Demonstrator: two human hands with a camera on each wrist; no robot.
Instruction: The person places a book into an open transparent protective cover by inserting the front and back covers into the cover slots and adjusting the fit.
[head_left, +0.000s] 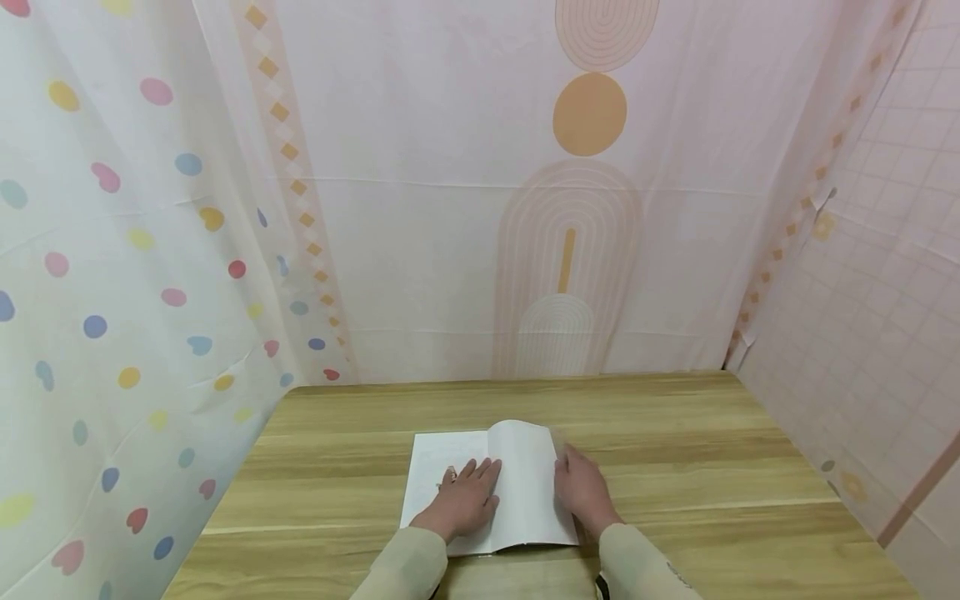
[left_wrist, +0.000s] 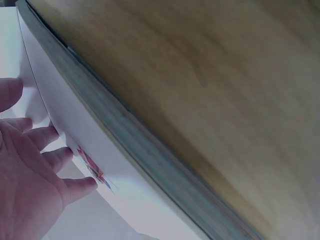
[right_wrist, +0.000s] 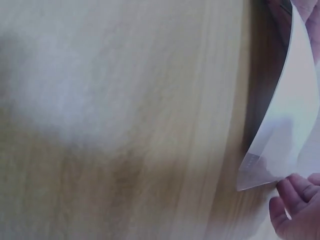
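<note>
Page-turn under way — left hand (head_left: 463,498) lies flat on the open white paper book (head_left: 450,454); right hand (head_left: 583,492) pinches a lifted page (head_left: 525,483), ready to fold leftward.

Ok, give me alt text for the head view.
Two hands rest on an open book lying on a wooden table: the left hand lies flat on the left page, and the right hand holds the edge of a raised, curving page. Pale patterned curtains hang behind and beside the table.
</note>
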